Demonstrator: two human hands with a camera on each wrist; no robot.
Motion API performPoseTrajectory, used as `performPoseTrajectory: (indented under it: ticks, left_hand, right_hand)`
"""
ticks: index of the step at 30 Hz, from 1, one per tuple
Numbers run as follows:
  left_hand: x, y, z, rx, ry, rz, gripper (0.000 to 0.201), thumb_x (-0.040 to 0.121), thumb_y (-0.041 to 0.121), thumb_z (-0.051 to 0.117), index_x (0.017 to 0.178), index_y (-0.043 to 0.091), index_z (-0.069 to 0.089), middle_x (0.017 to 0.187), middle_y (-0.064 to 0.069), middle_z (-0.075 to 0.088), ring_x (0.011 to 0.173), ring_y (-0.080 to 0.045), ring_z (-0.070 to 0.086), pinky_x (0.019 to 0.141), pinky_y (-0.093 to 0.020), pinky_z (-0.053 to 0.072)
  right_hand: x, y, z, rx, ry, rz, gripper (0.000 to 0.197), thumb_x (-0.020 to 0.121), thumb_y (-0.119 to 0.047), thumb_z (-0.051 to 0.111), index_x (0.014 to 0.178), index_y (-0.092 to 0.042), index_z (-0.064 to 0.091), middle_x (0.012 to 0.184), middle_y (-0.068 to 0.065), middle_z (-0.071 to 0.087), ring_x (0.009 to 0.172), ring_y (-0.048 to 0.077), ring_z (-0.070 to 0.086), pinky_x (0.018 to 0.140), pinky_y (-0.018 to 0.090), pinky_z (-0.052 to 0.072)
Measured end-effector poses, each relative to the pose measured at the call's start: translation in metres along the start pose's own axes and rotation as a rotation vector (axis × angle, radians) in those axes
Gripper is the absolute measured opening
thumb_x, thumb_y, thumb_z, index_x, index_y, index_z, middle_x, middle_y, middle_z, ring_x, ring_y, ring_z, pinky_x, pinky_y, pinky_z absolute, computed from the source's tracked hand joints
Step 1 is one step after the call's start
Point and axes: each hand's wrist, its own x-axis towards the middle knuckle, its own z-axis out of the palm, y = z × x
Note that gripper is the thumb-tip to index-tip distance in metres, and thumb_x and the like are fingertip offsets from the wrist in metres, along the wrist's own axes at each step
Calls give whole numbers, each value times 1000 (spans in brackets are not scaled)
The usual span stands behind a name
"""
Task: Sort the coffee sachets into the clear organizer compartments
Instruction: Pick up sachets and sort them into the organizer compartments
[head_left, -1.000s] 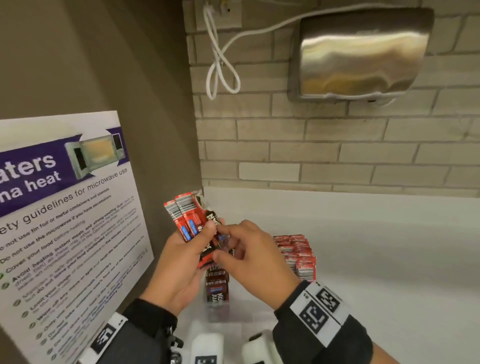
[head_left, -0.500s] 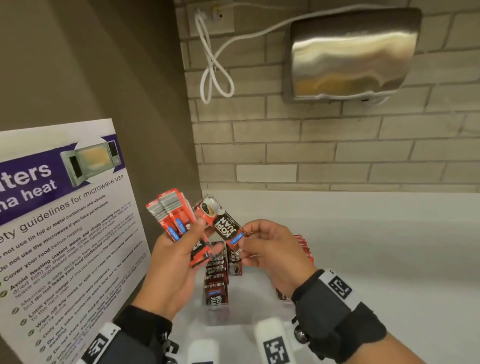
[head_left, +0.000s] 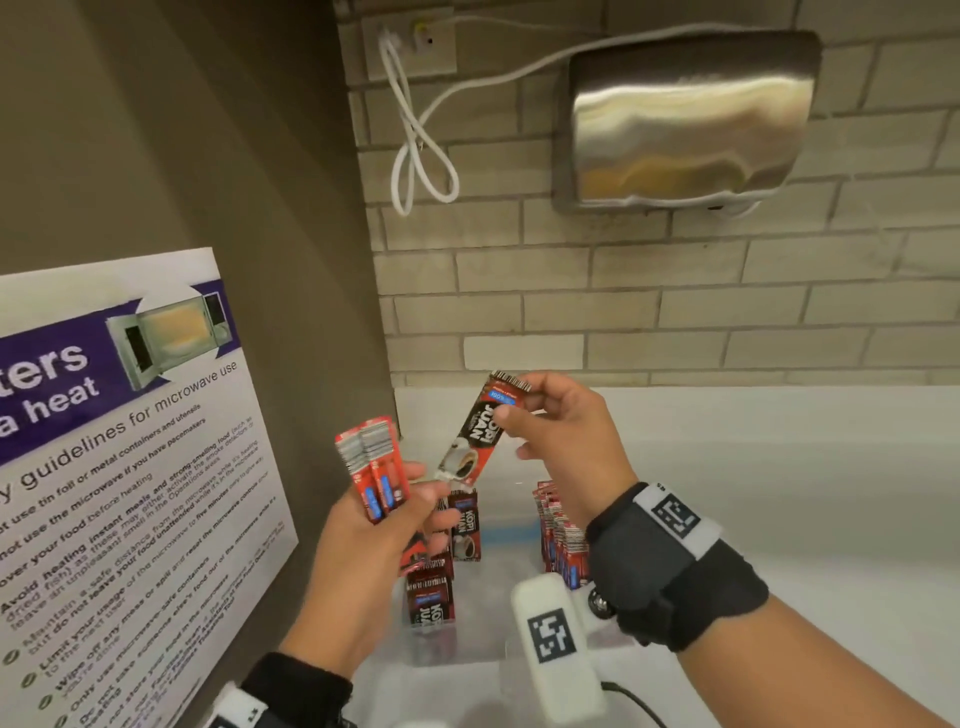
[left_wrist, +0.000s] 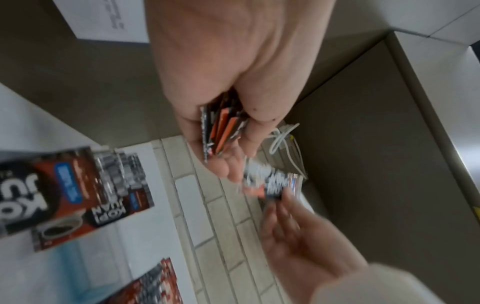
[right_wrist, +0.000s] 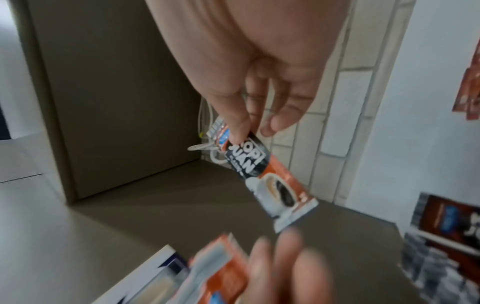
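My left hand (head_left: 387, 512) grips a small stack of red coffee sachets (head_left: 375, 467), fanned upward; the left wrist view shows their edges (left_wrist: 221, 131) between palm and fingers. My right hand (head_left: 519, 402) pinches one red-and-black Kopi Juan sachet (head_left: 480, 428) by its top end, tilted, its lower end near my left fingers; the sachet (right_wrist: 262, 170) shows clearly in the right wrist view. Below the hands stands the clear organizer (head_left: 467, 654) with dark brown sachets (head_left: 431, 597) upright in a left compartment and red sachets (head_left: 558, 530) in a right one.
A microwave guidelines poster (head_left: 104, 493) leans against the brown wall on the left. A steel hand dryer (head_left: 685, 119) and a looped white cable (head_left: 415, 140) hang on the brick wall behind. White counter (head_left: 779, 493) stretches to the right.
My right hand drew one sachet out of the left hand's stack and lifted it up and to the right. The left hand stayed roughly in place, holding the rest.
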Motion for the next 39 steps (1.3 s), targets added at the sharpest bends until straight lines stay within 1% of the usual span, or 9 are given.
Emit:
performPoseTrajectory:
  ticks: [4,8,10,17,22,26,31,35,39]
  left_hand:
    - [3,-3,-26,-111,95,32,15,87,21,59,99,12,58,64,-1,53,52,-10,49,49,-24,47]
    - [-4,-5,-36,-195,83,32,62,55,55,79,95,14,56,52,8,37,42,-5,34,42,-19,41]
    - [-6,-9,-42,-215,85,28,66,54,54,77,99,11,56,51,9,38,41,-5,34,41,-19,41]
    - [-7,-18,-60,-294,97,-5,47,72,34,59,108,5,55,49,8,38,40,-5,37,40,-20,42]
    - [-7,-22,-64,-233,104,-4,80,46,55,86,104,7,58,48,6,38,40,-7,39,41,-23,44]
    - [-8,-22,-63,-322,118,-51,43,70,28,57,104,3,55,46,6,37,38,-6,38,38,-21,43]
    - [-10,-22,-58,-281,102,-61,94,29,55,91,100,4,56,48,4,38,38,-8,39,39,-22,43]
    - [-10,-21,-58,-409,37,-129,65,66,28,73,119,-2,51,52,-1,39,36,-11,38,36,-26,41]
    - [-8,-21,-60,-476,-68,-160,91,29,35,90,108,4,58,59,-5,49,42,-16,48,41,-30,49]
  right_hand:
    - [12,30,-6,-457,-40,38,14,85,-2,62,88,-16,65,73,-3,57,66,14,56,60,24,52]
    - [15,73,4,-940,-188,112,20,82,0,58,95,-9,70,88,2,66,79,13,54,62,16,37]
    - [19,81,9,-1024,-216,133,21,81,1,56,94,-12,65,100,8,66,87,20,59,64,18,36]
    - [38,88,21,-1025,-310,247,36,80,0,62,60,-23,42,75,-1,53,88,25,63,70,24,49]
    - [41,96,27,-999,-309,338,33,78,-5,65,63,-23,42,80,2,54,91,25,63,84,31,53]
    - [47,100,28,-1002,-290,398,36,80,-7,64,65,-23,36,79,1,49,86,18,51,66,22,43]
    - [53,95,28,-1110,-347,485,35,87,-4,57,64,-16,34,67,-3,37,79,19,50,49,14,29]
    - [64,97,26,-1043,-340,602,34,92,3,45,63,-9,33,67,1,36,55,11,36,47,17,28]
    - [51,93,19,-987,-303,464,17,88,-5,57,85,-7,41,84,5,46,73,19,49,67,25,40]
